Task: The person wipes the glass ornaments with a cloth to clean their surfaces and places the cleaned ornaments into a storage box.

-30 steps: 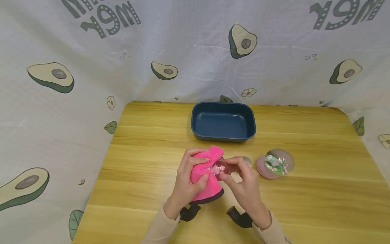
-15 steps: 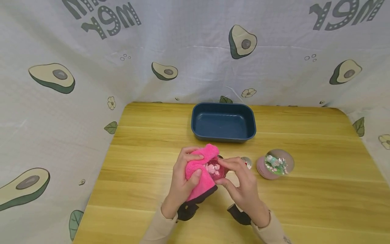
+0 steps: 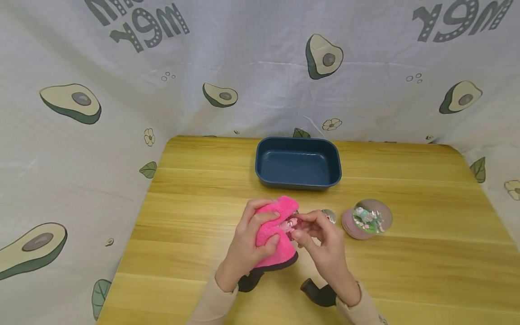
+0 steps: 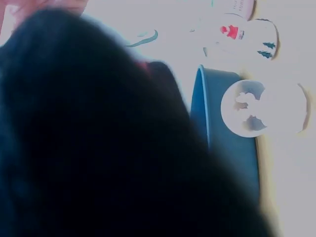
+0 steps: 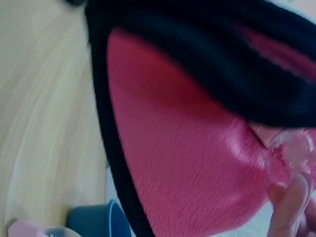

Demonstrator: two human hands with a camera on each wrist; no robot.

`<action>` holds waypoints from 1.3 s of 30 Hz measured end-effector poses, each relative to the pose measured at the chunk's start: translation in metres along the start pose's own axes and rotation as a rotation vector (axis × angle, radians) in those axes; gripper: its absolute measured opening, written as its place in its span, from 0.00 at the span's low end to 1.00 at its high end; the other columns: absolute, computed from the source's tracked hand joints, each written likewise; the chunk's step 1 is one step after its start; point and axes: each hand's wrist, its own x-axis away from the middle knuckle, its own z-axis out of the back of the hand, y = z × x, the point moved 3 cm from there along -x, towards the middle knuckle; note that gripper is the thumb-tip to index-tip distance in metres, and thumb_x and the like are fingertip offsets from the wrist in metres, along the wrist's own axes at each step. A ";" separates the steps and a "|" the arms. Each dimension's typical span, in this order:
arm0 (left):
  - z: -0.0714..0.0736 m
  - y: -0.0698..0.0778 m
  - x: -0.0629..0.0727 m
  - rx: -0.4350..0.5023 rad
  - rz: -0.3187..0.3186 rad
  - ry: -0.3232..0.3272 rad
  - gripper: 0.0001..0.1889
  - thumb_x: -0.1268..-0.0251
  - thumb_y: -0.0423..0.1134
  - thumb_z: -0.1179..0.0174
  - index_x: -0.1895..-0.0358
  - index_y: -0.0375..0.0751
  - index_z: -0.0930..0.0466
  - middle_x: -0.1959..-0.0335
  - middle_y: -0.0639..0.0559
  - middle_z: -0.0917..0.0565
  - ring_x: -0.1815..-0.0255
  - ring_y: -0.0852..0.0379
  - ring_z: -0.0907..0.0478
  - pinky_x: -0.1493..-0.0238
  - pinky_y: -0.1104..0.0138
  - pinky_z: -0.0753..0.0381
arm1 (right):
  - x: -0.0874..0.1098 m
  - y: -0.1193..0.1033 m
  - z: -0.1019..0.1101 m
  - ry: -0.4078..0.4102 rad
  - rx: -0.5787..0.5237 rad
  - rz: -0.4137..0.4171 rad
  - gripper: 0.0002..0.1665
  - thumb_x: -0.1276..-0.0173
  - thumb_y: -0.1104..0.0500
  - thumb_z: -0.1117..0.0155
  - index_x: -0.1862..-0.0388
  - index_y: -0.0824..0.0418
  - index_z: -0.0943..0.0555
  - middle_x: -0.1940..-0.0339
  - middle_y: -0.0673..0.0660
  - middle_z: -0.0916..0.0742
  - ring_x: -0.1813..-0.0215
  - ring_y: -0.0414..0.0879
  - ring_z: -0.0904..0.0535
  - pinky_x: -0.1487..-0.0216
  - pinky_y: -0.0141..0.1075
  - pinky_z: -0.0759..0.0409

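My left hand (image 3: 245, 239) grips a fluffy pink cloth (image 3: 280, 255) with a dark edge, pressed around one side of a small pink snow globe (image 3: 289, 224). On the globe's other side, my right hand (image 3: 327, 246) pinches it between thumb and fingers. Most of the globe is covered by cloth and fingers. In the right wrist view the cloth (image 5: 182, 148) fills the middle, with the clear globe (image 5: 296, 148) by the right fingertips (image 5: 291, 197). A dark blurred shape blocks much of the left wrist view.
Behind the hands stands a blue rectangular bin (image 3: 298, 184). To the right is a larger snow globe (image 3: 367, 219) on a pink base, near a small Santa globe (image 3: 329, 215). The left wrist view shows another globe with white figures (image 4: 244, 108) beside the bin.
Both hands, with the cloth and pink snow globe, shifted slightly left, then back to the right. The globe is now more covered by cloth and fingers than half a second ago.
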 end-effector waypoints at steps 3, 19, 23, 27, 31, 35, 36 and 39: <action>-0.001 -0.001 0.001 0.014 0.008 0.031 0.16 0.30 0.49 0.51 0.52 0.40 0.29 0.48 0.39 0.29 0.48 0.45 0.27 0.51 0.59 0.20 | 0.001 -0.001 -0.001 -0.001 -0.006 -0.089 0.12 0.39 0.71 0.35 0.57 0.73 0.23 0.69 0.58 0.17 0.71 0.40 0.20 0.75 0.29 0.20; 0.006 -0.004 0.002 0.325 0.310 0.144 0.21 0.35 0.49 0.47 0.51 0.34 0.30 0.46 0.39 0.28 0.45 0.43 0.29 0.53 0.57 0.19 | -0.008 -0.011 -0.008 -0.011 0.180 0.361 0.28 0.35 0.51 0.36 0.51 0.76 0.23 0.55 0.66 0.18 0.49 0.48 0.22 0.46 0.29 0.26; 0.005 -0.004 0.002 0.233 0.262 0.114 0.20 0.34 0.51 0.47 0.50 0.37 0.30 0.47 0.41 0.27 0.45 0.45 0.29 0.54 0.58 0.19 | -0.006 -0.007 -0.007 0.031 0.168 0.314 0.30 0.37 0.50 0.35 0.54 0.78 0.22 0.59 0.66 0.17 0.56 0.46 0.21 0.51 0.27 0.24; 0.003 -0.002 0.000 0.115 0.167 0.041 0.19 0.32 0.51 0.49 0.50 0.39 0.30 0.46 0.41 0.29 0.45 0.46 0.29 0.53 0.59 0.20 | -0.004 -0.003 -0.005 0.046 0.124 0.137 0.28 0.37 0.49 0.35 0.55 0.75 0.22 0.65 0.62 0.17 0.62 0.42 0.22 0.56 0.26 0.22; 0.001 -0.001 0.000 0.052 0.073 -0.009 0.19 0.31 0.51 0.51 0.50 0.39 0.31 0.45 0.40 0.30 0.46 0.44 0.28 0.52 0.59 0.20 | -0.003 -0.001 -0.003 0.050 0.089 -0.072 0.13 0.38 0.62 0.32 0.58 0.70 0.21 0.68 0.57 0.16 0.67 0.39 0.20 0.62 0.26 0.21; -0.001 -0.003 0.001 0.106 0.106 0.027 0.18 0.32 0.50 0.49 0.51 0.38 0.30 0.46 0.40 0.29 0.47 0.45 0.28 0.53 0.59 0.19 | -0.002 -0.002 -0.002 0.044 0.136 -0.126 0.11 0.40 0.67 0.32 0.58 0.67 0.21 0.67 0.55 0.16 0.68 0.40 0.20 0.63 0.26 0.22; -0.001 -0.003 0.001 0.132 0.127 0.045 0.18 0.32 0.49 0.49 0.51 0.38 0.30 0.47 0.40 0.28 0.47 0.45 0.28 0.54 0.59 0.19 | -0.002 -0.003 -0.002 0.041 0.146 -0.112 0.13 0.39 0.63 0.31 0.57 0.67 0.21 0.65 0.56 0.16 0.66 0.40 0.21 0.62 0.26 0.22; -0.002 -0.005 0.002 0.207 0.203 0.086 0.18 0.33 0.49 0.48 0.51 0.37 0.29 0.46 0.41 0.27 0.46 0.45 0.28 0.54 0.58 0.19 | -0.003 -0.004 -0.002 0.024 0.133 0.002 0.27 0.37 0.52 0.32 0.50 0.72 0.24 0.59 0.61 0.18 0.60 0.43 0.22 0.57 0.26 0.23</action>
